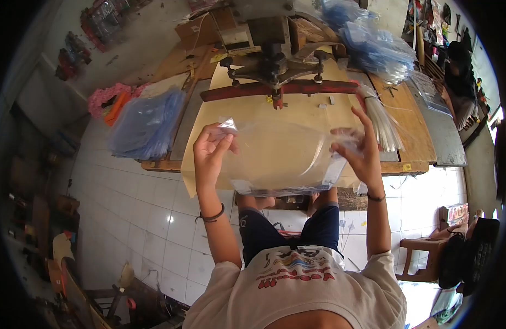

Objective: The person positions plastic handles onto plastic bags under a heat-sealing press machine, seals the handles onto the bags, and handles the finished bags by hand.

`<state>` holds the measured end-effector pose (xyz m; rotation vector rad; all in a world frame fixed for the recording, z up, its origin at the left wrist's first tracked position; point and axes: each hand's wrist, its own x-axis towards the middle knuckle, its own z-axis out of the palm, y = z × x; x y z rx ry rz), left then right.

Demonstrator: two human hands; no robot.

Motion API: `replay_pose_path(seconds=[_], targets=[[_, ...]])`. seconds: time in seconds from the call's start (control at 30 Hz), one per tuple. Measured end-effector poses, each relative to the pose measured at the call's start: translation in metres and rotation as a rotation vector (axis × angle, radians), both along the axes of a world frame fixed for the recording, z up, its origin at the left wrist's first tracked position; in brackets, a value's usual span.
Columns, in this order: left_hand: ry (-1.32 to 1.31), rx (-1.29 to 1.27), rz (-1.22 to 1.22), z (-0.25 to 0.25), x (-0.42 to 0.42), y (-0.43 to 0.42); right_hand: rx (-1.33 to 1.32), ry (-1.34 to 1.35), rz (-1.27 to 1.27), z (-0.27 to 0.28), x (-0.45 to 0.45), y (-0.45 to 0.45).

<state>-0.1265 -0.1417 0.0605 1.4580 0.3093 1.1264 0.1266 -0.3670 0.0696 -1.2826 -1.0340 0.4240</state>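
A clear plastic sheet [280, 156] spans the space between my hands, above the tan board on the workbench. My left hand [213, 148] pinches its upper left corner between thumb and fingers, where the film catches a bright glint. On the other side, my right hand [360, 151] has its thumb and some fingertips closed at the sheet's right edge, slightly blurred, while one finger points up. The sheet's near edge sags over the bench front, above my knees. Just beyond the sheet is a press head with a long red bar [313, 86].
Stacked bluish plastic sheets [149, 123] lie at the bench's left, with another heap [374, 44] at the back right. A bundle of pale strips [382, 123] rests right of the board [209, 123]. A brown stool [420, 252] and a seated person [459, 71] are to the right.
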Motion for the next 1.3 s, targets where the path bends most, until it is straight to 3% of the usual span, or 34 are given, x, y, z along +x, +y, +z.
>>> replay_pose_path(seconds=[0.1,0.17,0.27,0.37,0.4,0.53,0.63,0.73,0.8,1.0,1.1,1.2,1.3], targets=[[0.135,-0.003,-0.061,-0.022,0.003,0.025,-0.054,0.035,-0.034,-0.007,0.022,0.024],[0.162,-0.004,-0.049,-0.046,0.008,0.039,-0.055,0.055,-0.028,-0.039,0.046,0.043],[0.220,-0.018,-0.006,-0.088,0.015,0.054,-0.283,-0.052,-0.013,-0.089,0.072,0.057],[0.221,-0.071,-0.045,-0.115,0.013,0.067,-0.222,-0.032,-0.024,-0.088,0.063,0.057],[0.228,-0.169,-0.056,-0.105,0.011,0.061,-0.294,0.040,-0.019,-0.081,0.058,0.054],[0.029,-0.246,-0.291,-0.105,0.009,0.064,-0.108,-0.269,-0.002,-0.085,0.057,0.056],[0.197,-0.261,-0.146,-0.096,0.007,0.057,-0.192,-0.219,-0.023,-0.073,0.049,0.052],[0.317,-0.116,-0.064,-0.100,0.012,0.057,-0.295,-0.070,0.002,-0.067,0.047,0.050],[0.301,-0.137,-0.094,-0.099,0.011,0.056,-0.294,0.027,0.043,-0.067,0.049,0.048],[0.202,-0.143,-0.199,-0.100,0.008,0.055,-0.219,-0.110,0.030,-0.074,0.051,0.050],[0.180,-0.115,-0.209,-0.096,0.008,0.051,-0.360,-0.257,-0.019,-0.063,0.045,0.048],[0.170,-0.108,-0.204,-0.095,0.008,0.051,-0.261,-0.128,-0.025,-0.078,0.052,0.051],[0.158,-0.143,-0.202,-0.101,0.007,0.058,-0.114,-0.207,-0.017,-0.087,0.058,0.053]])
